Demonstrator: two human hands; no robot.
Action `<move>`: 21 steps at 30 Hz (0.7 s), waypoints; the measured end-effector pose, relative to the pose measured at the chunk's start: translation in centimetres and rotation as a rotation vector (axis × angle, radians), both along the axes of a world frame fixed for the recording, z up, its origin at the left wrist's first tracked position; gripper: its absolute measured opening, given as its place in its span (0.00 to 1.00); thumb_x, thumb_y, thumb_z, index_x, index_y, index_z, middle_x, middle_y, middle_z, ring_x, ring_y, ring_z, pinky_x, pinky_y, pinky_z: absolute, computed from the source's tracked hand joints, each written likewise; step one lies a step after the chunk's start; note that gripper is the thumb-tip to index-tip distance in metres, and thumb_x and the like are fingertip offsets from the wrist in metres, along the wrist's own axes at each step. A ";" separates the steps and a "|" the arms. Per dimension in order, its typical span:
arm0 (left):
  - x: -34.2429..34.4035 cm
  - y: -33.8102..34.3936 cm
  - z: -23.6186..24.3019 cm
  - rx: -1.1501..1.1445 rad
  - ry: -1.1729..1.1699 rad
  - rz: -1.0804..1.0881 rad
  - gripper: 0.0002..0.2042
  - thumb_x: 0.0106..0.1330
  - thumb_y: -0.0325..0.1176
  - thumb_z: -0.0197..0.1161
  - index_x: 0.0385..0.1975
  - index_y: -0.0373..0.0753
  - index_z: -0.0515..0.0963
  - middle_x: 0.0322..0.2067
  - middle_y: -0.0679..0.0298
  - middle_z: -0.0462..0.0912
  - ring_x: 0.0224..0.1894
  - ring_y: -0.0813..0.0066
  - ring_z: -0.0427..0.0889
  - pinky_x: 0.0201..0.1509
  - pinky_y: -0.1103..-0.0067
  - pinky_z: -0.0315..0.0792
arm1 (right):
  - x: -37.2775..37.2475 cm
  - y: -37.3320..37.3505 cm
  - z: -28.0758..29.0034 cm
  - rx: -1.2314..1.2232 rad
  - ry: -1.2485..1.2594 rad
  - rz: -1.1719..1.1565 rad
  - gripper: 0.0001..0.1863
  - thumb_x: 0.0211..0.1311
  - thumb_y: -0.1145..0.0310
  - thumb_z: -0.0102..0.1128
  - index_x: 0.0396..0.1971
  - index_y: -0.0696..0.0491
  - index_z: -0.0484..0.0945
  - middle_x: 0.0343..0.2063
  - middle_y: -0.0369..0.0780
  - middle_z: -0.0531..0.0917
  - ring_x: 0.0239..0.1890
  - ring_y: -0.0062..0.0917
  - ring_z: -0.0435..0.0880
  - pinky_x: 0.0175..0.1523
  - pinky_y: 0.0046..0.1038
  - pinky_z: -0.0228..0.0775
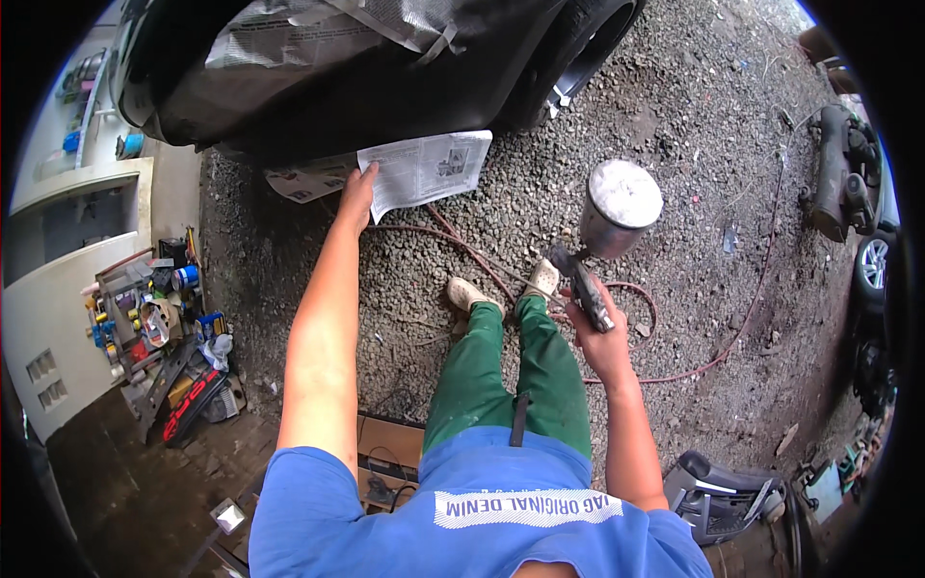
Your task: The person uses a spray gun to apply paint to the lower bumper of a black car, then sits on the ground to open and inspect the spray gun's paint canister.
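My left hand [358, 196] reaches forward to the lower edge of a dark car body [385, 82]. Its fingers are closed on a sheet of newspaper [424, 169] that hangs along that edge. Out to the right, my right hand [599, 332] grips a spray gun [584, 289] by its handle. The gun's metal cup [615, 226] sits on top under a whitish lid [626, 191]. More newspaper [289, 39] covers the upper part of the car panel. A wheel [583, 58] shows at the car's right.
A reddish hose [713, 364] loops over the gravel [694, 279] by my feet. Tools, cans and car parts [159, 328] are heaped at the left beside a pale cabinet [58, 337]. A grey car part [727, 496] lies at lower right, and dark machinery [843, 178] stands far right.
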State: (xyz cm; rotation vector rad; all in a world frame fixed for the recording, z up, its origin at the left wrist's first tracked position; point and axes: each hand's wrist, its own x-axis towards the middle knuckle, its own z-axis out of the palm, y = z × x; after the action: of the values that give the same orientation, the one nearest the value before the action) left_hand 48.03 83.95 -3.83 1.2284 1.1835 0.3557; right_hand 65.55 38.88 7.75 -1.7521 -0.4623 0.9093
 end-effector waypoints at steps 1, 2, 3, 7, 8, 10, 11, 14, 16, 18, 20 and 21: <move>0.4 -0.3 -0.2 0.001 -0.041 0.008 0.19 0.77 0.40 0.58 0.57 0.32 0.73 0.52 0.57 0.82 0.53 0.68 0.81 0.59 0.71 0.73 | -0.2 0.9 -0.5 0.017 -0.075 -0.023 0.28 0.65 0.77 0.66 0.65 0.55 0.73 0.44 0.40 0.88 0.35 0.17 0.84 0.39 0.22 0.77; 0.8 -0.7 -0.3 0.003 -0.082 0.018 0.19 0.77 0.40 0.57 0.57 0.32 0.73 0.52 0.57 0.82 0.53 0.68 0.81 0.59 0.71 0.72 | -0.4 1.6 -0.8 0.006 -0.033 -0.053 0.28 0.65 0.77 0.66 0.65 0.55 0.73 0.44 0.40 0.88 0.36 0.17 0.84 0.40 0.23 0.77; 0.6 -0.6 0.0 -0.018 -0.117 0.037 0.17 0.77 0.39 0.58 0.56 0.32 0.74 0.52 0.57 0.82 0.54 0.68 0.80 0.60 0.72 0.72 | -0.5 2.9 -0.1 0.005 0.011 -0.075 0.28 0.64 0.77 0.66 0.65 0.55 0.73 0.44 0.39 0.88 0.37 0.17 0.85 0.40 0.23 0.77; 1.1 -1.4 -0.2 -0.076 -0.179 0.119 0.19 0.75 0.35 0.60 0.59 0.31 0.70 0.57 0.55 0.78 0.60 0.65 0.76 0.68 0.70 0.66 | -0.2 6.4 -0.2 0.072 0.009 -0.141 0.27 0.65 0.78 0.66 0.64 0.55 0.74 0.42 0.37 0.88 0.27 0.13 0.80 0.29 0.20 0.72; 1.1 -1.3 -0.2 -0.061 -0.175 0.145 0.19 0.75 0.35 0.60 0.59 0.31 0.70 0.57 0.55 0.79 0.60 0.65 0.77 0.67 0.70 0.67 | -0.1 6.9 0.1 0.073 0.067 -0.144 0.27 0.65 0.78 0.66 0.64 0.55 0.74 0.42 0.37 0.88 0.27 0.13 0.80 0.28 0.20 0.71; 1.0 -1.3 -0.6 -0.029 -0.168 0.200 0.18 0.75 0.36 0.60 0.58 0.31 0.70 0.56 0.55 0.79 0.59 0.66 0.77 0.65 0.70 0.69 | -0.2 8.1 0.0 0.115 0.070 -0.165 0.27 0.65 0.78 0.66 0.64 0.55 0.74 0.42 0.37 0.88 0.27 0.13 0.80 0.28 0.20 0.71; 0.9 -1.3 -0.6 -0.009 -0.132 0.214 0.18 0.75 0.36 0.59 0.57 0.30 0.71 0.56 0.55 0.79 0.59 0.66 0.78 0.63 0.71 0.70 | -0.3 8.6 -0.1 0.135 0.071 -0.177 0.26 0.65 0.78 0.66 0.64 0.55 0.74 0.41 0.37 0.88 0.26 0.13 0.80 0.28 0.20 0.71; 1.1 -1.4 -0.6 0.047 -0.078 0.217 0.17 0.75 0.36 0.60 0.56 0.30 0.72 0.55 0.54 0.80 0.58 0.66 0.78 0.63 0.71 0.70 | -0.2 9.5 -0.4 0.110 0.048 -0.194 0.26 0.65 0.77 0.66 0.63 0.55 0.75 0.40 0.37 0.88 0.26 0.13 0.79 0.28 0.21 0.70; 1.8 -1.8 -0.6 0.051 -0.057 0.241 0.17 0.75 0.36 0.59 0.55 0.29 0.72 0.54 0.54 0.80 0.56 0.66 0.79 0.62 0.71 0.70 | 0.3 9.6 -0.8 0.096 0.021 -0.194 0.23 0.65 0.76 0.67 0.60 0.55 0.77 0.38 0.36 0.87 0.26 0.13 0.78 0.28 0.21 0.70; 2.1 -1.9 -0.8 0.086 -0.047 0.252 0.17 0.76 0.36 0.59 0.54 0.28 0.73 0.51 0.54 0.81 0.53 0.67 0.80 0.59 0.71 0.71 | 0.7 9.5 -1.5 0.057 -0.008 -0.170 0.22 0.65 0.76 0.67 0.59 0.55 0.78 0.38 0.36 0.87 0.26 0.12 0.78 0.28 0.21 0.69; 1.7 -1.6 -1.0 0.153 -0.049 0.250 0.16 0.76 0.37 0.57 0.50 0.28 0.75 0.45 0.54 0.83 0.47 0.68 0.82 0.53 0.72 0.74 | 0.8 9.8 -1.8 0.060 0.021 -0.193 0.22 0.65 0.74 0.68 0.58 0.55 0.78 0.35 0.36 0.87 0.28 0.16 0.79 0.33 0.23 0.71; 1.7 -1.8 -1.1 0.151 -0.064 0.250 0.16 0.76 0.36 0.57 0.50 0.27 0.75 0.45 0.53 0.83 0.46 0.68 0.82 0.53 0.71 0.74 | 0.9 10.0 -2.2 0.062 -0.009 -0.211 0.22 0.65 0.73 0.69 0.58 0.55 0.78 0.34 0.36 0.86 0.29 0.17 0.79 0.35 0.24 0.71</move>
State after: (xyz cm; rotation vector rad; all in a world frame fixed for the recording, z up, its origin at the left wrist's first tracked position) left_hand 49.74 82.18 -4.98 1.1906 1.2759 0.6762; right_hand 66.46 48.87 5.54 -1.7123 -0.3017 0.7307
